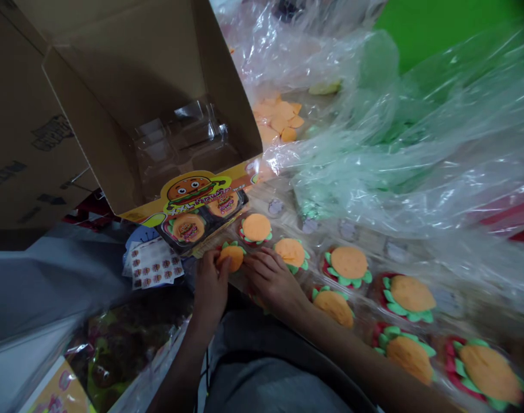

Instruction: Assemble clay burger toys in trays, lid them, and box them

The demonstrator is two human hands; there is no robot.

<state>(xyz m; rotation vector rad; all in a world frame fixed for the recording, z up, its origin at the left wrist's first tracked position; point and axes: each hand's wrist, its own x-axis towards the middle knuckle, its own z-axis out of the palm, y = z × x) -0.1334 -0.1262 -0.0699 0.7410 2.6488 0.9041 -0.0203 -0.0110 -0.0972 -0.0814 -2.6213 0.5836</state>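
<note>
My left hand (210,285) pinches the side of a small burger-shaped candy (231,257) with an orange top and a green frill, at the near left end of a clear plastic tray (315,241). Right beside it, my right hand (275,282) bends over the tray with its fingers together and curled down; what they hold, if anything, is hidden under them. More burger candies (349,263) sit in rows of cups running off to the right, some showing a red layer under the green. Just beyond my hands lies another burger candy (256,228).
An open cardboard display box (154,86) with a cartoon burger on its front stands at the left, clear plastic packs (179,135) inside. Sticker sheets (155,264) lie by its corner. Crumpled clear plastic film (356,143) covers the back right, near loose orange discs (279,117).
</note>
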